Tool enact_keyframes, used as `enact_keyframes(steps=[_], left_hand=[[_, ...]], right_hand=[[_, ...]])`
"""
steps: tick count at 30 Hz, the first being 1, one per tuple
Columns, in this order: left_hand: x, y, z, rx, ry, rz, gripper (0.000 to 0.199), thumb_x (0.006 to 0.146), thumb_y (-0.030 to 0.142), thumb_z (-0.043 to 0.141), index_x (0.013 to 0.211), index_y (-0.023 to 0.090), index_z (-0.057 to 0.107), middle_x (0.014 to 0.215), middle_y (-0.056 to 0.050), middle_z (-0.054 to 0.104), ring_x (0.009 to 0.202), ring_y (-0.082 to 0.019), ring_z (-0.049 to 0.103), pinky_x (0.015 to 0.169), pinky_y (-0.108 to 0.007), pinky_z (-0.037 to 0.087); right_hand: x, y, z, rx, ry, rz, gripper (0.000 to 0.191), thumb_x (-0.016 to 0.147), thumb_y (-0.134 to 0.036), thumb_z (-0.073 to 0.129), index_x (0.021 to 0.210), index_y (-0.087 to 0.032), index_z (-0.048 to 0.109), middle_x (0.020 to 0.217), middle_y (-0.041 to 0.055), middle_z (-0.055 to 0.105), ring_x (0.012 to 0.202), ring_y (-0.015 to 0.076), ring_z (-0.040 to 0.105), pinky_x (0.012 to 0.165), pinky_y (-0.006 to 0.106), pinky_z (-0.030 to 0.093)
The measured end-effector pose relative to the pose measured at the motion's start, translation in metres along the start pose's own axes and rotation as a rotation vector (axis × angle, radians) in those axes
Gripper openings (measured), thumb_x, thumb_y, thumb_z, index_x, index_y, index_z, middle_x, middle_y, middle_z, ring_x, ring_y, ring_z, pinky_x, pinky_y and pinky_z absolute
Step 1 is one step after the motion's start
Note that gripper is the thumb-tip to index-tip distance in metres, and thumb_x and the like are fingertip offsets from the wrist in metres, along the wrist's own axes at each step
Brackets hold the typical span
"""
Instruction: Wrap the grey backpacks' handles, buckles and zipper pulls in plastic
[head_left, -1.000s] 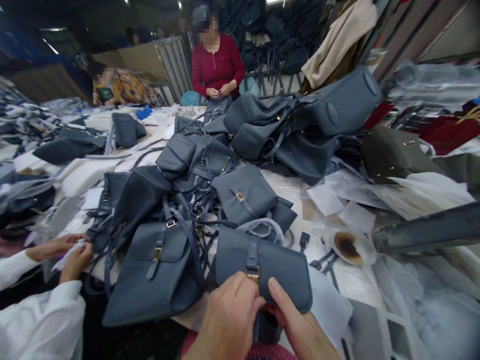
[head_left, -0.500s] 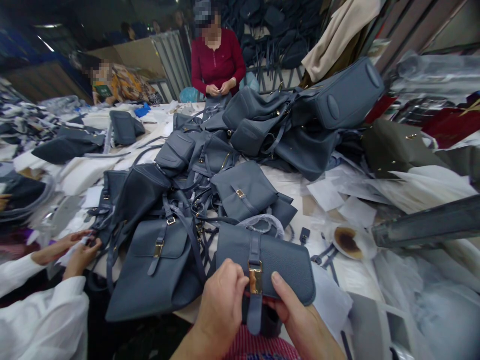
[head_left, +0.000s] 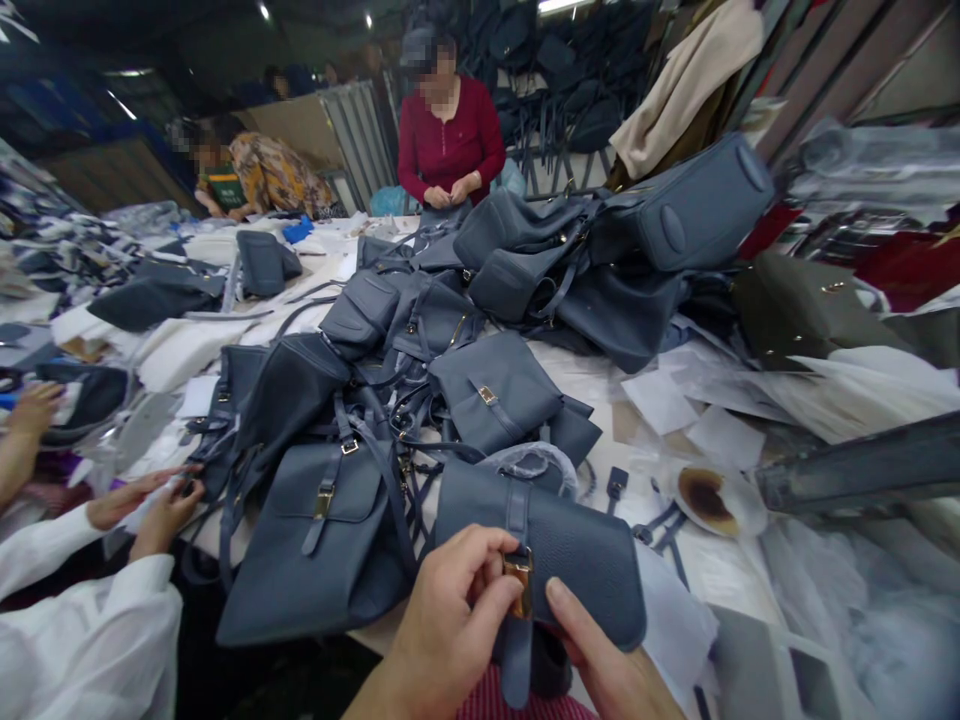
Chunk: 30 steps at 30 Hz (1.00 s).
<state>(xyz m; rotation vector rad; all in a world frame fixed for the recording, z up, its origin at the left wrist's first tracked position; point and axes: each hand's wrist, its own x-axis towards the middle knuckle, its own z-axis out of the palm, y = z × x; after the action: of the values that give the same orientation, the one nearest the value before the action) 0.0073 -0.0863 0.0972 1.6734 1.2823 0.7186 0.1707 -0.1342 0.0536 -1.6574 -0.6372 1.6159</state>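
A dark blue-grey handbag (head_left: 585, 545) faces me at the front of the table, its flap crossed by a strap with a gold buckle (head_left: 519, 583). My left hand (head_left: 457, 610) pinches that buckle between thumb and fingers. On the right side, my right hand (head_left: 600, 640) grips the flap's lower edge, thumb on top and the other fingers hidden beneath. The strap's rounded end (head_left: 516, 665) hangs below the buckle. Just left stands a similar backpack (head_left: 322, 540) with its own gold clasp.
Several matching bags (head_left: 495, 390) are heaped across the table. At left, a co-worker's hands (head_left: 161, 510) handle a strap piece. A person in red (head_left: 450, 140) stands opposite. To the right lie a stained dish (head_left: 709, 495), clear plastic (head_left: 862, 610) and a grey tray (head_left: 757, 650).
My left fingers have shifted from beside the buckle onto it, thumb and forefinger now pinching it. The whole view has moved slightly. Another person's hand has come in at far left.
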Motion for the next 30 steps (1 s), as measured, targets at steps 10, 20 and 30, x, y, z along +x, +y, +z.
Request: enact_keyframes(steps=[10, 20, 30], left_hand=[[0.002, 0.006, -0.002, -0.002, -0.004, 0.003, 0.023, 0.089, 0.017, 0.054, 0.072, 0.018, 0.069, 0.068, -0.002, 0.060, 0.068, -0.013, 0.059, 0.063, -0.022, 0.043], [0.000, -0.012, 0.019, 0.140, 0.135, 0.045, 0.021, 0.082, 0.008, 0.053, 0.064, 0.018, 0.056, 0.064, 0.001, 0.053, 0.058, -0.012, 0.052, 0.053, -0.021, 0.037], [-0.001, -0.027, 0.023, 0.561, 0.140, 0.405, 0.021, 0.089, 0.008, 0.038, 0.075, 0.020, 0.048, 0.068, -0.001, 0.053, 0.060, -0.016, 0.051, 0.055, -0.026, 0.037]], right_hand=[[0.003, 0.008, -0.008, -0.028, -0.049, 0.047, 0.061, 0.076, -0.061, 0.064, 0.113, -0.013, 0.069, 0.117, 0.0123, 0.071, 0.128, 0.0315, 0.052, 0.114, 0.043, 0.034], [0.018, 0.052, -0.039, -0.186, -0.134, -0.072, 0.051, 0.055, -0.026, 0.086, 0.105, -0.029, 0.076, 0.132, 0.0009, 0.063, 0.135, 0.0389, 0.042, 0.119, 0.046, 0.023], [0.006, 0.024, -0.023, -0.109, -0.042, -0.020, 0.043, 0.065, -0.043, 0.082, 0.103, -0.023, 0.076, 0.125, 0.0051, 0.068, 0.135, 0.0346, 0.044, 0.120, 0.047, 0.020]])
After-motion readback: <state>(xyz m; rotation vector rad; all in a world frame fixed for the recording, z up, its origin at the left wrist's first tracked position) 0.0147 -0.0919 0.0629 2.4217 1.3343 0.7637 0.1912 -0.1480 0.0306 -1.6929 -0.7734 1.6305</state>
